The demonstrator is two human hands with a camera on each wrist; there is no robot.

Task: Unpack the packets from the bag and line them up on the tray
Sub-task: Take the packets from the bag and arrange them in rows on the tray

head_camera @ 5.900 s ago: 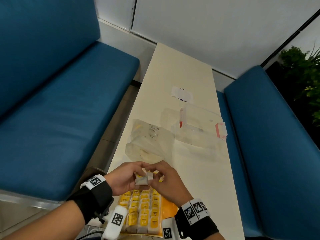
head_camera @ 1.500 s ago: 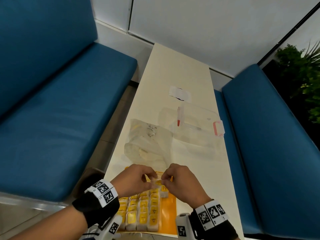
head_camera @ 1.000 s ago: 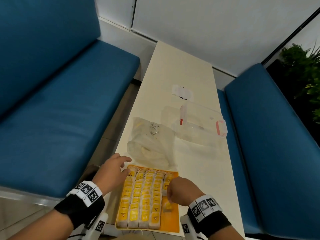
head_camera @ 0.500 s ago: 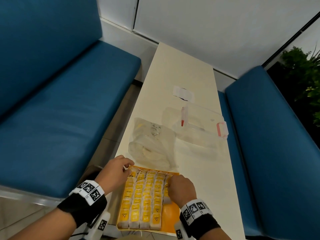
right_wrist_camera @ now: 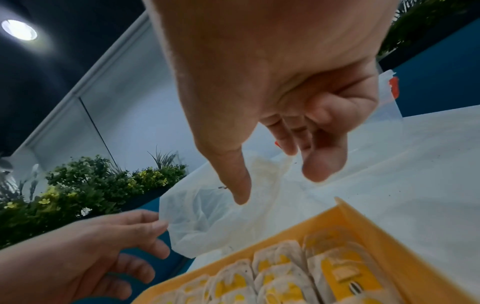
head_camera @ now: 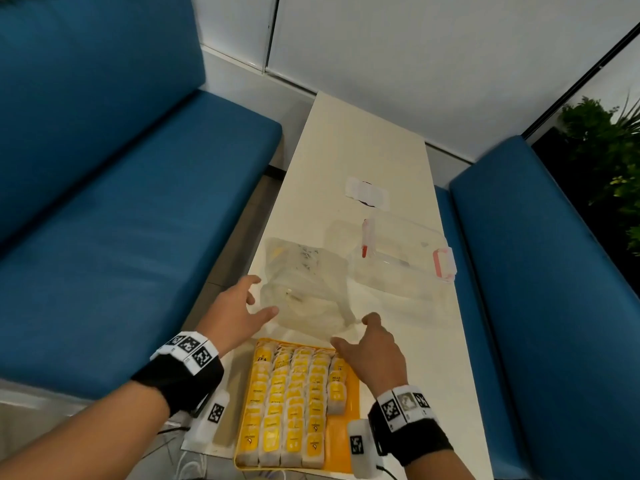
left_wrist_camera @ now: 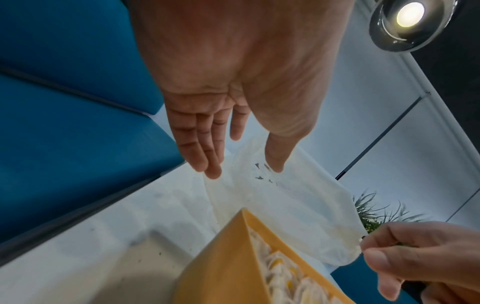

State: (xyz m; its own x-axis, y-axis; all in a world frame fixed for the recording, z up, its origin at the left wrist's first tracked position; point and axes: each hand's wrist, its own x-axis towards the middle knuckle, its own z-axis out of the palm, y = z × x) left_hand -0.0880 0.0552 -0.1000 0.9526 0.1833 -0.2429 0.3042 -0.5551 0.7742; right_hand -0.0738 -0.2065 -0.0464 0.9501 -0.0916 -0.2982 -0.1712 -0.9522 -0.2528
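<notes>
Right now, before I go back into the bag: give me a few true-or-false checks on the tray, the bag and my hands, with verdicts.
1. Packets lie in rows on the yellow tray. True.
2. The bag lies on the tray. False: it lies on the table, just past the tray's far edge.
3. The left hand holds a packet. False: it is empty, with its fingers spread beside the bag's left edge.
4. A clear box with pink latches stands right of the bag. True.
5. The tray's rightmost row is full. False: it is short, and bare yellow tray shows below it.
</notes>
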